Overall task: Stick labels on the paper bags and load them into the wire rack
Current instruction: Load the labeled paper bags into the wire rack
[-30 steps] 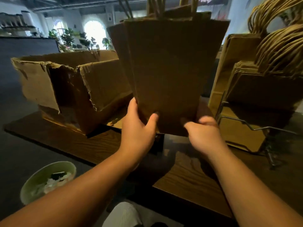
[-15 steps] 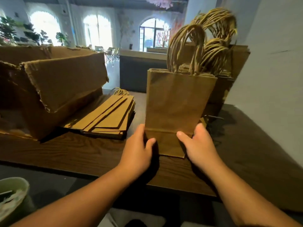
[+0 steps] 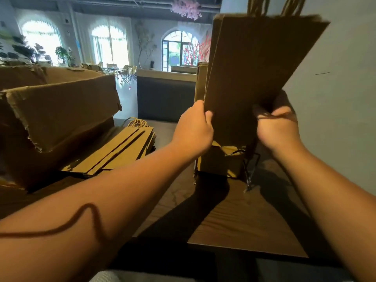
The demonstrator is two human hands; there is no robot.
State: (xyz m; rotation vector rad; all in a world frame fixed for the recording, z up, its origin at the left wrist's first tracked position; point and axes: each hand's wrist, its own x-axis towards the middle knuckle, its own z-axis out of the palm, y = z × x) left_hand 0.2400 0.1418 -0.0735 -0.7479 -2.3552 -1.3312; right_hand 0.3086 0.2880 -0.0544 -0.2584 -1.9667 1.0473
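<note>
A flat bundle of brown paper bags [image 3: 252, 74] is held upright in the air, tilted a little to the right, its twine handles running off the top edge. My left hand [image 3: 193, 129] grips its lower left edge and my right hand [image 3: 276, 125] grips its lower right edge. Directly below stands the wire rack [image 3: 249, 169] on the wooden table, with brown paper bags [image 3: 215, 163] inside it. No label is visible on the bundle's facing side.
A stack of flat paper bags [image 3: 120, 149] lies on the table [image 3: 234, 220] to the left. A torn cardboard box [image 3: 57, 112] stands at far left. A pale wall [image 3: 345, 98] rises close on the right. The table's front edge is near me.
The bundle has been lifted from low by the table to above the rack, and both hands have risen with it. The view has turned toward the right wall.
</note>
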